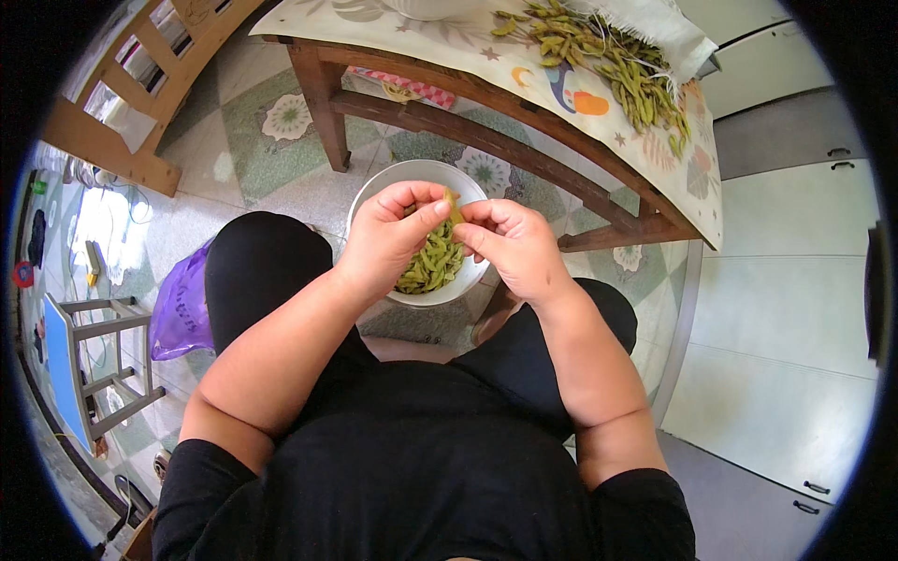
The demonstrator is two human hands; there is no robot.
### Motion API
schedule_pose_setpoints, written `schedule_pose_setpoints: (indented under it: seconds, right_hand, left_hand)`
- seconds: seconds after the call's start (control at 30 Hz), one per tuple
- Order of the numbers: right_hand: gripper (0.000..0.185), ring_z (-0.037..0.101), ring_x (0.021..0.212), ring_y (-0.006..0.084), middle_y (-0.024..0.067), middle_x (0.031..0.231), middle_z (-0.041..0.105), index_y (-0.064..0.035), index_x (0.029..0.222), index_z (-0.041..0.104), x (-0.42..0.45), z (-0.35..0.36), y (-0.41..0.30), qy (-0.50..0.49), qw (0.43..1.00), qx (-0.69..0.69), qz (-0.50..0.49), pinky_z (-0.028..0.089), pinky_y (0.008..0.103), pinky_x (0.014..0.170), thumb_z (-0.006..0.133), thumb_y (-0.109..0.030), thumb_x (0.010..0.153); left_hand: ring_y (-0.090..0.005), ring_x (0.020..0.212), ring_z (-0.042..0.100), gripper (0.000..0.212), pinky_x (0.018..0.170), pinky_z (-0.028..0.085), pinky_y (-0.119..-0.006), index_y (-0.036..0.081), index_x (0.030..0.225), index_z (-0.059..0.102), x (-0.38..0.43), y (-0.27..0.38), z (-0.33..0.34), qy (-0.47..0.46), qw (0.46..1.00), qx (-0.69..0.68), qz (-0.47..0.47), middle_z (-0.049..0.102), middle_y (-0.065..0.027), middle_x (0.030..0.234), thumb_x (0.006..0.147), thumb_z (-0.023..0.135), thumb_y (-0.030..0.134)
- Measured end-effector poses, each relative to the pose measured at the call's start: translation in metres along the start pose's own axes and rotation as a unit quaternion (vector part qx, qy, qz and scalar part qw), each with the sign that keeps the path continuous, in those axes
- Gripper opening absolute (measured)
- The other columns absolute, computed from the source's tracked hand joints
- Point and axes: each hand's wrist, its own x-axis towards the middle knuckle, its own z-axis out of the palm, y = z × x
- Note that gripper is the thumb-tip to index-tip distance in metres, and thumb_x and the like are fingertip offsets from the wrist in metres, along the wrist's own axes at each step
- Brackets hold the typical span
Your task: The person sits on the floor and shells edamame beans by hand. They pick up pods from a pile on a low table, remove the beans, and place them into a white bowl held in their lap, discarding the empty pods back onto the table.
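Between the fingertips of both hands is a yellowish-green bean pod [452, 206], held upright above a white basin [471, 286]. My left hand [393, 228] pinches it between thumb and forefinger. On its other side, the thumb and fingers of my right hand [515, 245] grip it too. Inside the basin lie many green pods and husks [431, 263], partly hidden under my hands. The basin is low between my knees.
A wooden table [449, 66] with a printed cloth stands ahead, bearing a heap of bean pods [642, 84] and a white woven sack [652, 31]. A purple plastic bag [184, 308] rests by my left knee, near a blue-topped stool [66, 368]. Pale cabinets [779, 301] line the right.
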Motion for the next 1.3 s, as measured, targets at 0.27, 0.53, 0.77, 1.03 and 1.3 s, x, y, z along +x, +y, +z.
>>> schedule_pose_setpoints:
  seconds: [0.27, 0.53, 0.77, 1.03, 1.3]
  right_hand:
    - [0.018, 0.051, 0.065, 0.0064, 0.0025, 0.080, 0.059, 0.0008, 0.095, 0.056, 0.000, -0.005, 0.001, -0.077, 0.995, 0.053, 0.021, 0.043, 0.0200, 0.059, 0.057, -0.012, 0.082]
    - [0.017, 0.054, 0.067, 0.0099, 0.0052, 0.076, 0.059, 0.0018, 0.091, 0.058, 0.000, -0.002, -0.001, -0.095, 0.993, 0.062, 0.025, 0.044, 0.0219, 0.064, 0.055, -0.012, 0.082]
    - [0.020, 0.054, 0.063, 0.0109, 0.0054, 0.071, 0.058, 0.0013, 0.085, 0.059, 0.001, 0.004, 0.002, -0.110, 0.992, 0.052, 0.016, 0.044, 0.0227, 0.060, 0.053, -0.018, 0.085]
    - [0.026, 0.050, 0.059, 0.0102, 0.0038, 0.068, 0.054, -0.0013, 0.080, 0.055, 0.005, 0.013, 0.012, -0.079, 0.983, 0.167, 0.019, 0.041, 0.0214, 0.056, 0.046, -0.024, 0.089]
    - [0.023, 0.043, 0.056, 0.0101, 0.0017, 0.064, 0.048, -0.0033, 0.081, 0.052, 0.008, 0.019, 0.021, 0.004, 0.990, 0.131, -0.047, 0.039, 0.0226, 0.056, 0.041, -0.021, 0.091]
  left_hand:
    - [-0.0031, 0.053, 0.039, 0.013, 0.048, 0.030, -0.016, 0.005, 0.088, 0.057, -0.002, -0.003, -0.007, -0.060, 0.995, -0.082, -0.016, 0.051, 0.0036, 0.067, 0.077, 0.063, 0.010]
    - [-0.0051, 0.057, 0.046, 0.010, 0.049, 0.034, -0.017, 0.007, 0.082, 0.053, -0.005, -0.002, -0.007, -0.073, 0.996, -0.058, 0.012, 0.056, 0.0000, 0.073, 0.078, 0.062, 0.010]
    - [-0.0158, 0.056, 0.055, 0.008, 0.051, 0.043, -0.024, 0.003, 0.079, 0.050, -0.010, 0.002, -0.005, -0.124, 0.984, -0.129, 0.021, 0.057, -0.0074, 0.070, 0.081, 0.056, 0.008]
    - [-0.0185, 0.054, 0.055, 0.010, 0.050, 0.042, -0.026, 0.002, 0.080, 0.050, -0.006, 0.005, -0.005, -0.084, 0.984, -0.152, -0.034, 0.057, -0.0104, 0.068, 0.083, 0.053, 0.011]
    - [-0.0083, 0.060, 0.045, 0.009, 0.052, 0.034, -0.021, 0.006, 0.089, 0.055, 0.001, -0.014, -0.011, -0.088, 0.963, -0.245, -0.067, 0.054, -0.0022, 0.073, 0.083, 0.052, 0.013]
